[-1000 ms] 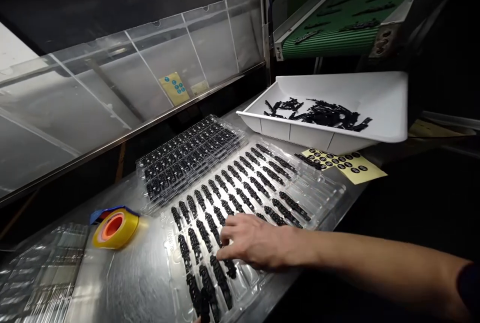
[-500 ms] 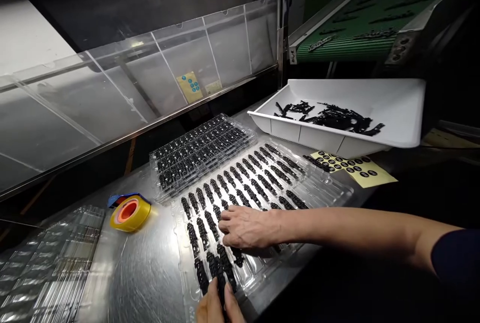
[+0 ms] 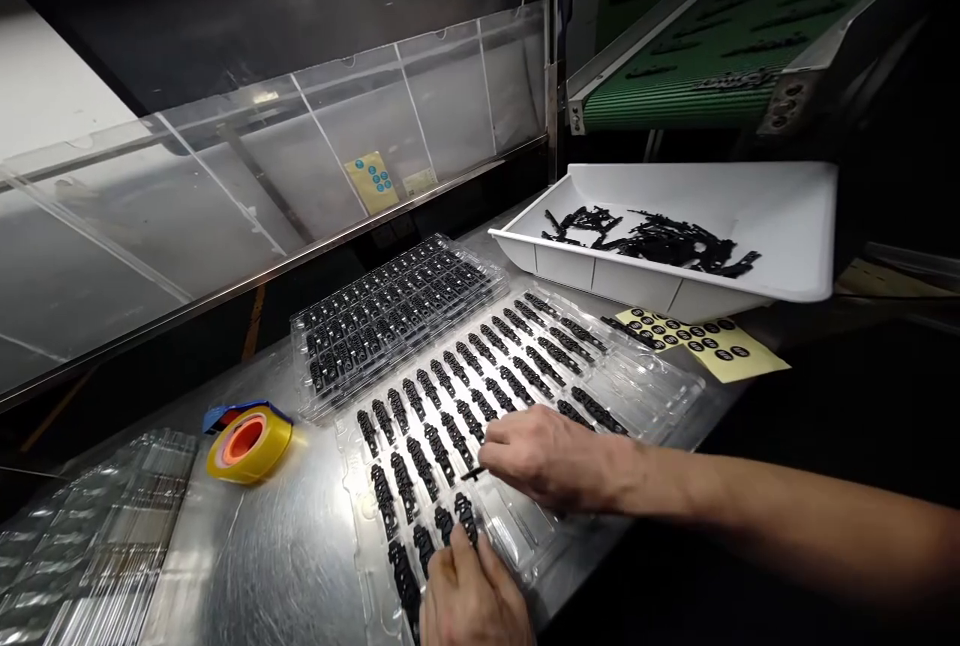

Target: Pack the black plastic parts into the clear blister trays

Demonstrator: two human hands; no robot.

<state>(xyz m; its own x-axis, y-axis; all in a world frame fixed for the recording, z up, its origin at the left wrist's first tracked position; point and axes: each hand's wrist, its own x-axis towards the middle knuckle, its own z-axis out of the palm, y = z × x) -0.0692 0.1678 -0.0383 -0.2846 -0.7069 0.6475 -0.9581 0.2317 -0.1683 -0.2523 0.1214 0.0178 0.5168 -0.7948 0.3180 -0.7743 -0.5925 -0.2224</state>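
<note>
A clear plastic tray point(image 3: 517, 516) lies on the metal table, its slots holding rows of slim black plastic parts point(image 3: 421, 469). At the tray's near edge my left hand point(image 3: 474, 594) has thumb and fingers closed around the lower end of a black part in the front row. My right hand point(image 3: 541, 454) is closed above the middle of the tray. From its fingertips sticks the thin end of a black part point(image 3: 474, 473); the rest of that part is hidden by the hand.
Behind the tray stand stacked filled trays point(image 3: 394, 311). A white bin point(image 3: 630, 281) with loose black parts is at the back right, beside a yellow sticker sheet point(image 3: 739, 351). Yellow tape point(image 3: 259, 456) and stacked empty trays point(image 3: 112, 536) lie left. A green conveyor point(image 3: 675, 106) rises behind.
My right hand has moved right and closed, with a black part's end now showing. My left hand has come further up over the tray. More black parts stand uncovered in the front row.
</note>
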